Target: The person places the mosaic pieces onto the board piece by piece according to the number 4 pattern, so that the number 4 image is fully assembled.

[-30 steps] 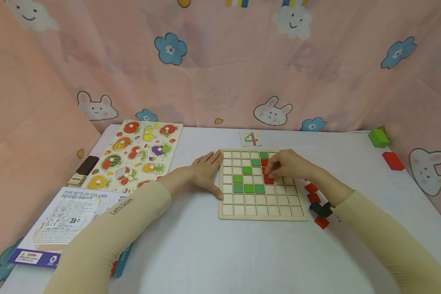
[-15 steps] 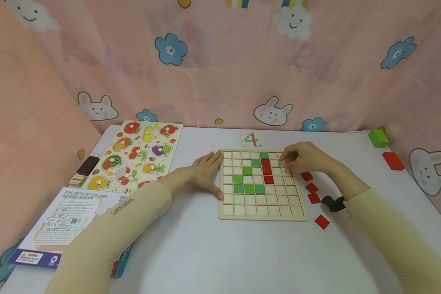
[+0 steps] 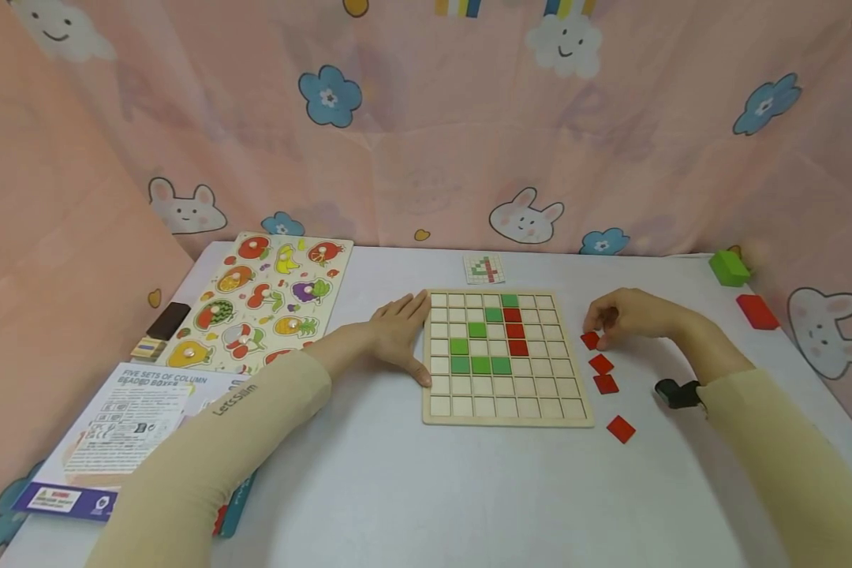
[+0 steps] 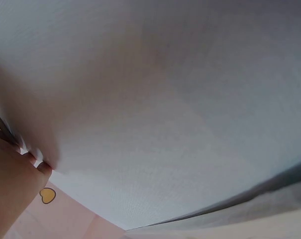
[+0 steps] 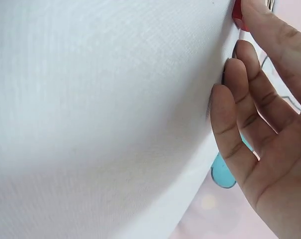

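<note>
A wooden grid board (image 3: 507,414) lies on the white table, with several green tiles (image 3: 480,364) and three red tiles (image 3: 516,330) set in its cells. My left hand (image 3: 401,335) lies flat against the board's left edge, fingers straight. To the right of the board, my right hand (image 3: 599,331) curls over a loose red tile (image 3: 590,340), thumb and forefinger pinching it on the table. In the right wrist view that red tile (image 5: 237,19) peeks out under my fingertips (image 5: 250,64). The left wrist view shows mostly tabletop and a bit of my left hand (image 4: 11,189).
Three more loose red tiles (image 3: 606,383) lie right of the board. A small pattern card (image 3: 484,269) sits behind it. A green block (image 3: 728,268) and a red block (image 3: 756,311) are at the far right. A fruit puzzle (image 3: 263,300) and a booklet (image 3: 128,418) lie left.
My right hand left the third red tile in the board's red column, moved off the board to the right and came down on a loose red tile. The left hand stayed put.
</note>
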`<control>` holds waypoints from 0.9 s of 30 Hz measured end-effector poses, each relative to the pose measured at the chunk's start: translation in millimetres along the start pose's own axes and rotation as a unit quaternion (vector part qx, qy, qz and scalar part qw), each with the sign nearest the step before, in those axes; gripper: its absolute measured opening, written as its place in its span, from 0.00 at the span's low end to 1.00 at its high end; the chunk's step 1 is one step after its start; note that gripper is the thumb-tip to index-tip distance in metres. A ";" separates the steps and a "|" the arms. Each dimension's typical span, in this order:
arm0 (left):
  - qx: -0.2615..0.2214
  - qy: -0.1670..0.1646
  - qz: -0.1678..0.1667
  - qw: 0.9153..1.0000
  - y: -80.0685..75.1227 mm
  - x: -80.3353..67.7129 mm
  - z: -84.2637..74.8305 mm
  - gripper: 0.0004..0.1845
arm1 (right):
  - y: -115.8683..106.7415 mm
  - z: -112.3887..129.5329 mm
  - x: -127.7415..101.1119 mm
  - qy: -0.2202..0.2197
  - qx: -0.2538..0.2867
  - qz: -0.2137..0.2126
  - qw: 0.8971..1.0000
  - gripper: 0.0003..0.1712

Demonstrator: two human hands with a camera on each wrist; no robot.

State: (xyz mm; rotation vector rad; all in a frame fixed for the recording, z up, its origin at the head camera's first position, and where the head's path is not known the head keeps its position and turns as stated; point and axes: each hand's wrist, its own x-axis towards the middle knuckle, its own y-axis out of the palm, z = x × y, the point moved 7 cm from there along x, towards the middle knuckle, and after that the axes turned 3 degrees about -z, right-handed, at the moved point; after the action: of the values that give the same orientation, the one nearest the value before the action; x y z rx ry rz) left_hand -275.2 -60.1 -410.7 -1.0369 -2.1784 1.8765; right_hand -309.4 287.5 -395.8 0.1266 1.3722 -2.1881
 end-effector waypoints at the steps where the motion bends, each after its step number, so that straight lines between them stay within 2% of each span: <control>1: 0.001 0.000 0.000 1.000 0.2 0.0 0.1 0.77 | 0.1 0.6 0.0 0.000 -0.001 -0.002 1.000 0.10; 8: 0.005 0.000 0.001 1.000 0.1 0.2 0.3 0.77 | -6.3 14.9 -0.5 -0.014 -0.007 -0.033 0.999 0.07; 12: 0.003 -0.002 0.001 1.000 -0.4 -0.3 0.2 0.77 | -7.6 40.8 -2.8 -0.054 0.022 -0.054 0.997 0.07; 14: 0.002 -0.003 0.001 1.000 -0.6 -0.7 0.5 0.77 | -2.5 57.9 -3.2 -0.078 0.045 -0.051 0.995 0.08; 20: 0.002 -0.003 0.001 1.000 -1.4 -1.2 0.8 0.77 | 26.9 100.5 -0.8 -0.120 0.089 0.000 0.989 0.07; 23: 0.001 -0.001 0.001 1.000 -1.3 -1.0 0.5 0.77 | 39.7 110.1 1.3 -0.125 0.086 0.012 0.988 0.05; 27: 0.001 -0.001 0.000 1.000 -0.6 -0.4 0.7 0.77 | 48.0 115.3 3.9 -0.120 0.050 -0.004 0.992 0.03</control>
State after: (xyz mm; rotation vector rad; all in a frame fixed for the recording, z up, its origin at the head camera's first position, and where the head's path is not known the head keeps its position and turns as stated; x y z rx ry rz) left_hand -275.4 -60.9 -410.2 -1.0358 -2.1769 1.8803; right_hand -265.6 171.5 -381.1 -0.1029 1.1341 -2.1974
